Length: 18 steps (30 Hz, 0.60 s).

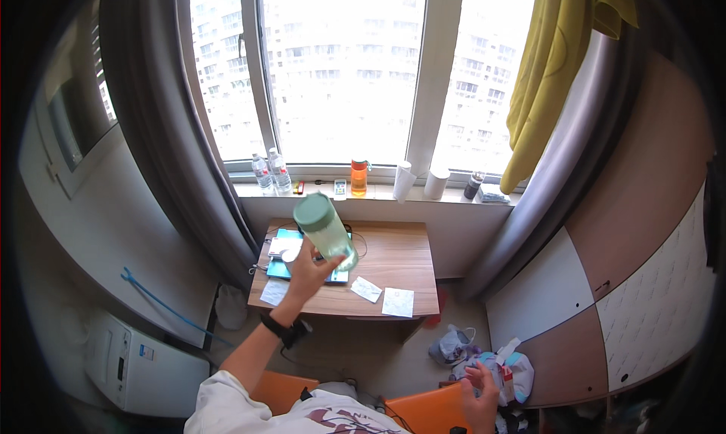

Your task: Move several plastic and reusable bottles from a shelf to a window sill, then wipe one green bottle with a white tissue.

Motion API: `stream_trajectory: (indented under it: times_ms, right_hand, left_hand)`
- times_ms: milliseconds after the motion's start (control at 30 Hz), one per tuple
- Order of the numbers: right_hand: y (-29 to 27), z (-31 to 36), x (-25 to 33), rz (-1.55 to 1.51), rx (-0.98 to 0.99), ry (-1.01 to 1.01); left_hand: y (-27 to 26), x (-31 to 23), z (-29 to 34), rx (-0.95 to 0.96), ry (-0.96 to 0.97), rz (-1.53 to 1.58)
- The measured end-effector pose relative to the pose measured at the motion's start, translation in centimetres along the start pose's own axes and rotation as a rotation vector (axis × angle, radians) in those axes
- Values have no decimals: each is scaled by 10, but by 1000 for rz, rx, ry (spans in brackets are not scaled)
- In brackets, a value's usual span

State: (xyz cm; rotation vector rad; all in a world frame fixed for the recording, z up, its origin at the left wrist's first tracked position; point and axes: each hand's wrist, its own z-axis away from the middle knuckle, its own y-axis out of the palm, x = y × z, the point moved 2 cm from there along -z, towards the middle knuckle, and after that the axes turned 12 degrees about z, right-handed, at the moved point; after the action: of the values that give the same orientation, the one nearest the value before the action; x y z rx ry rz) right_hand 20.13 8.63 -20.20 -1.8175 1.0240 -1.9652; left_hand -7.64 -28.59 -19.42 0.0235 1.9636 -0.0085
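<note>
My left hand [308, 272] is closed round the lower part of a green bottle [325, 226] with a paler green lid. The bottle is held tilted above the wooden desk [401, 252], its lid leaning up to the left. Behind it on the desk lie a blue folder-like item [278, 270] and a white box-like item [283, 247], partly hidden by the hand. My right hand [480, 396] hangs low at the right, near the bags on the floor; its fingers are loosely bent and apart, with nothing seen in them.
On the windowsill stand two clear water bottles [280, 173], an orange bottle [358, 178], white rolls [436, 183] and a dark bottle [473, 185]. Papers [398, 302] lie on the desk's front. Bags [522, 377] sit on the floor at right; a white appliance [162, 370] stands left.
</note>
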Motion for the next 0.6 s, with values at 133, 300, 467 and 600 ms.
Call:
stream_trajectory:
  times_ms: [133,300,467,600]
  right_hand:
    - [-21,10,-33,22,-29,121]
    - [-22,0,-48,133,-159,97]
    - [-11,-22,-29,246,-207,56]
    - [1,-57,4,255,-249,83]
  left_hand:
    - [-20,9,-77,-115,-2,-75]
    - [-61,69,-178,-212,169,-146]
    - [-96,150,-244,-334,83,-344]
    - [-106,221,-277,-345,-47,-409]
